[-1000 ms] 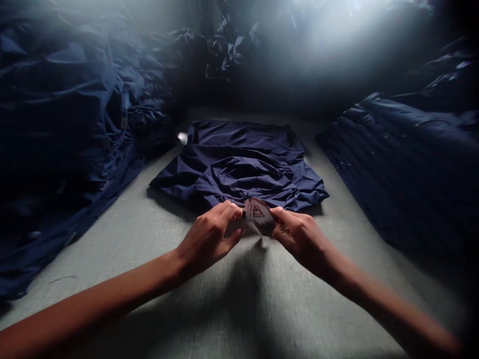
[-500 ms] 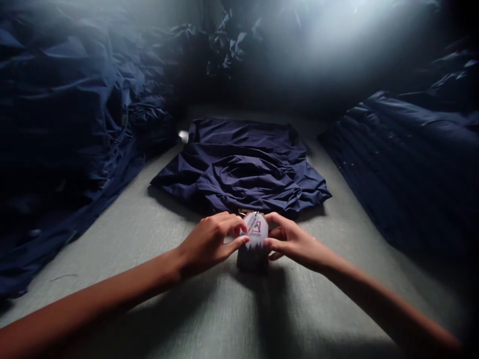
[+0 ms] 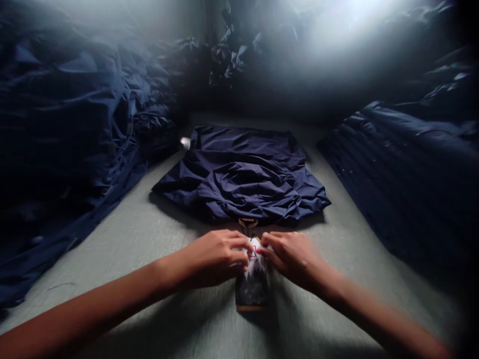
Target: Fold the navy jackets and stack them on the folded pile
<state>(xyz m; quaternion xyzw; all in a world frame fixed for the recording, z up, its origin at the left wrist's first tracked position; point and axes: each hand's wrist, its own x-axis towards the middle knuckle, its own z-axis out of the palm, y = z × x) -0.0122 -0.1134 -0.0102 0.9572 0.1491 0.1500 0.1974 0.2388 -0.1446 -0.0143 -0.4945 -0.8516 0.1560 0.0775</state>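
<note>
A navy blue garment [image 3: 247,179] lies folded and rumpled in the middle of the table. From its near edge a hang tag [image 3: 252,289] comes toward me on a dark string, white at the top with a red mark and dark at the bottom. My left hand [image 3: 220,257] pinches the left side of the tag's upper part. At the upper right, my right hand [image 3: 295,259] closes its thumb and fingers on the same tag. The fingertips cover part of the print.
A tall heap of navy garments [image 3: 86,114] stands along the left side. More navy garments [image 3: 404,174] are stacked on the right. The pale table [image 3: 149,239] shows between them. A small white object [image 3: 185,143] sits by the garment's far left corner.
The tag has come down toward me and now lies lower, with its bottom edge showing. Both hands have moved slightly nearer and closed around its upper part.
</note>
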